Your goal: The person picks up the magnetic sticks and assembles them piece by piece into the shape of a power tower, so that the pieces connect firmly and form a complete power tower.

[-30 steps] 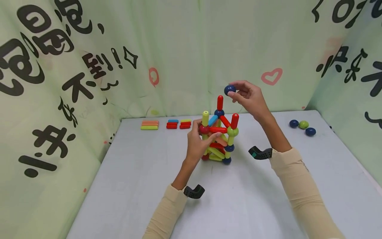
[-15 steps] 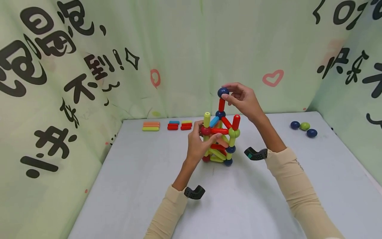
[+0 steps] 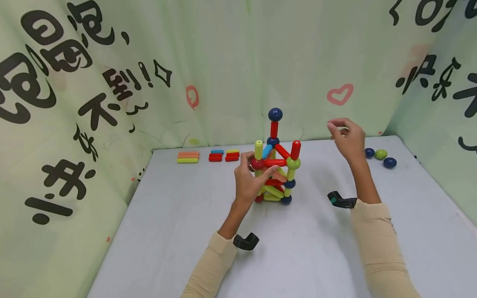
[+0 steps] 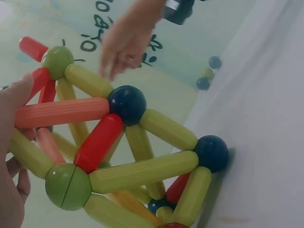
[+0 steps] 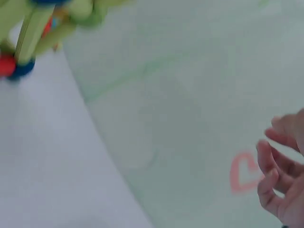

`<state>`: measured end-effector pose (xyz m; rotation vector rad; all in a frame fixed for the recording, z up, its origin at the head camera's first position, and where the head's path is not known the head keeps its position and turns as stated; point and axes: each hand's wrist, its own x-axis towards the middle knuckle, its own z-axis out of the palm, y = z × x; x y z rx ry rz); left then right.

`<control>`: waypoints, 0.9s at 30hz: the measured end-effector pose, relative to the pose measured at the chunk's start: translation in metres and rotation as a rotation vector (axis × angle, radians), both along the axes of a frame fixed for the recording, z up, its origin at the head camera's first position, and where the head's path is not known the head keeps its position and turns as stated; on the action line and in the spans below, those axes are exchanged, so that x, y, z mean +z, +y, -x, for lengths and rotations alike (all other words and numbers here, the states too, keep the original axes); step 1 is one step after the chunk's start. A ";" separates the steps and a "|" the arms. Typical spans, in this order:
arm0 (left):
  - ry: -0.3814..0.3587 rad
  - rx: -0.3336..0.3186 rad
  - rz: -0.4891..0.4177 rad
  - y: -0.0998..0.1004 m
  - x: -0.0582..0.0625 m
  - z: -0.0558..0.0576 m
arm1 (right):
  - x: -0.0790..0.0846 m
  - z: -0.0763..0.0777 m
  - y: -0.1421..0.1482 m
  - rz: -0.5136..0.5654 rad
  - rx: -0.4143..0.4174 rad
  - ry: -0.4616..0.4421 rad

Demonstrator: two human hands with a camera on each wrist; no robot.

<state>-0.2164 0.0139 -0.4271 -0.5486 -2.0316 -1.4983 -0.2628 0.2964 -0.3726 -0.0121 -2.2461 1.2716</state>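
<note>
A tower of coloured sticks and balls (image 3: 275,162) stands upright on the table. My left hand (image 3: 249,182) grips its upper left side, thumb across the front near a red ball (image 3: 257,164). A dark blue ball (image 3: 275,114) tops the highest red stick (image 3: 274,129). Lime-green and red sticks also point up from the tower's upper corners. In the left wrist view, green sticks (image 4: 142,172) join green and blue balls close by. Off to the tower's right, my right hand (image 3: 348,138) is raised in the air, fingers loosely bent and holding nothing.
Two dark blue balls and a green ball (image 3: 381,154) lie at the table's back right. Loose sticks sit in small groups at the back left, among them orange sticks (image 3: 188,155) and red sticks (image 3: 215,158). A printed curtain (image 3: 223,62) hangs behind the table (image 3: 167,231).
My right hand brought the dark blue ball onto the top red stick, let it go and moved away to the right. My left hand has kept its grip on the tower.
</note>
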 end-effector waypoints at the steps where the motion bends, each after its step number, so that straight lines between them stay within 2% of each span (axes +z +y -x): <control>1: 0.006 0.018 0.001 0.002 -0.001 -0.002 | -0.008 -0.002 0.013 0.019 -0.078 -0.030; 3: 0.017 0.071 0.017 0.005 -0.002 -0.004 | -0.022 -0.004 0.039 0.060 -0.244 -0.095; 6: 0.037 0.172 0.054 0.011 -0.003 -0.008 | -0.040 -0.006 0.073 0.080 -0.431 -0.185; 8: 0.049 0.214 0.074 0.014 -0.004 -0.009 | -0.051 -0.008 0.094 0.070 -0.501 -0.232; 10: 0.065 0.203 0.078 0.015 -0.004 -0.008 | -0.061 -0.011 0.111 0.043 -0.529 -0.273; 12: 0.063 0.118 0.044 0.013 -0.006 -0.005 | -0.070 -0.015 0.125 0.017 -0.528 -0.340; 15: -0.003 -0.083 -0.032 0.003 -0.008 0.006 | -0.079 -0.018 0.140 -0.037 -0.485 -0.453; 18: -0.149 -0.313 -0.066 -0.012 -0.012 0.018 | -0.085 -0.021 0.148 -0.100 -0.438 -0.533; 21: -0.329 -0.546 -0.027 -0.026 -0.019 0.029 | -0.092 -0.022 0.152 -0.154 -0.411 -0.576; 23: -0.439 -0.678 0.006 -0.034 -0.026 0.034 | -0.097 -0.023 0.154 -0.160 -0.407 -0.579; 25: -0.522 -0.768 0.027 -0.038 -0.032 0.039 | -0.101 -0.024 0.154 -0.150 -0.401 -0.582; 27: -0.575 -0.816 0.016 -0.041 -0.037 0.042 | -0.104 -0.025 0.154 -0.126 -0.394 -0.588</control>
